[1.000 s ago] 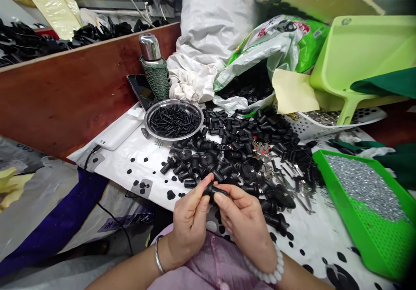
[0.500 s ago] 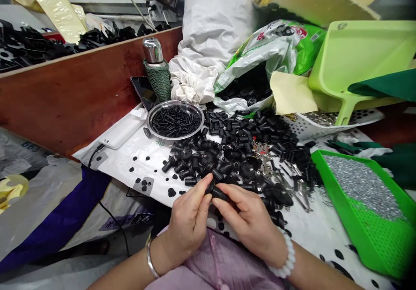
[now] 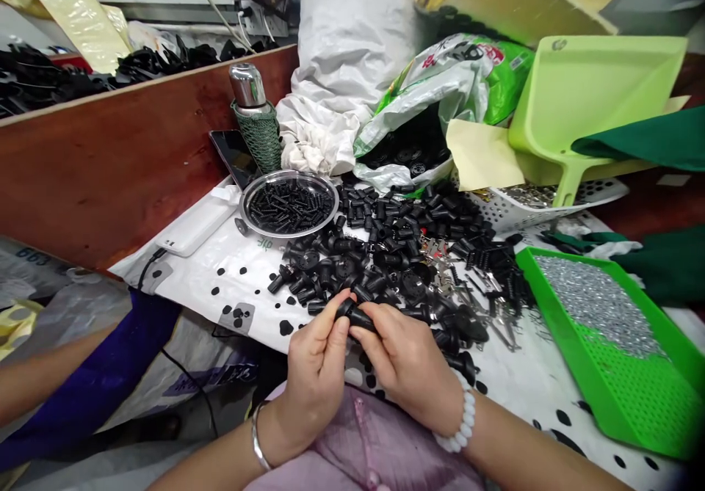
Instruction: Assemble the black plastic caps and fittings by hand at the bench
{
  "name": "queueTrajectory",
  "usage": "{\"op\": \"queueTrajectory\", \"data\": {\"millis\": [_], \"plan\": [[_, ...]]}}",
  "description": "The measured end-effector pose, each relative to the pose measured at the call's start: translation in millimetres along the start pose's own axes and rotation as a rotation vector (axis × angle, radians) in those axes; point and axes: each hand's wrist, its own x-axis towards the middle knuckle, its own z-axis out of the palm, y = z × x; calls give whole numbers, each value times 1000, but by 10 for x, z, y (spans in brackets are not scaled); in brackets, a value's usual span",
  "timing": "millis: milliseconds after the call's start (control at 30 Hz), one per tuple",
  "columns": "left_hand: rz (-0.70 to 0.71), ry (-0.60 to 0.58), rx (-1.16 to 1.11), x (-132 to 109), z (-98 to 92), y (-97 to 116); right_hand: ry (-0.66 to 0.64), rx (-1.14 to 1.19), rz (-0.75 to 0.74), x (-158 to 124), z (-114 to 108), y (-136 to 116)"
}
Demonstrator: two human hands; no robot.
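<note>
1. Left hand [image 3: 316,362]: thumb and fingers pinching the wider end of a black part [image 3: 360,319].
2. Right hand [image 3: 414,366]: fingers gripping the same part's cylindrical end.
3. Part sits between both hands, at near side of the black pile [image 3: 385,256]; can't tell if touching it.
4. Metal dish [image 3: 290,236] of ribbed black pieces, left of pile.
5. Green tray [image 3: 642,406], silver bits inside, right side.

Black part [image 3: 360,320], black-spotted white table cover [image 3: 264,296]

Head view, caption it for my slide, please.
Left hand and right hand hold one black part near a heap of black pieces and a green tray.
</note>
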Motion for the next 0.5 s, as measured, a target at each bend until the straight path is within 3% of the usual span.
{"op": "queueTrajectory", "data": {"millis": [100,200,267,400,500], "plan": [[136,-7,92,-4,-23,-28,-85,268,190,36,-16,-76],[258,-11,161,2,-44,-31,-140,900,587,59,-4,-126],[342,-2,195,13,-51,-24,-160,1192,771,64,15,-131],[486,6,242,37,-61,-13,-206,1368,865,52,48,-105],[504,-21,238,38,-77,1,-254,1471,938,37,67,-116]]}}
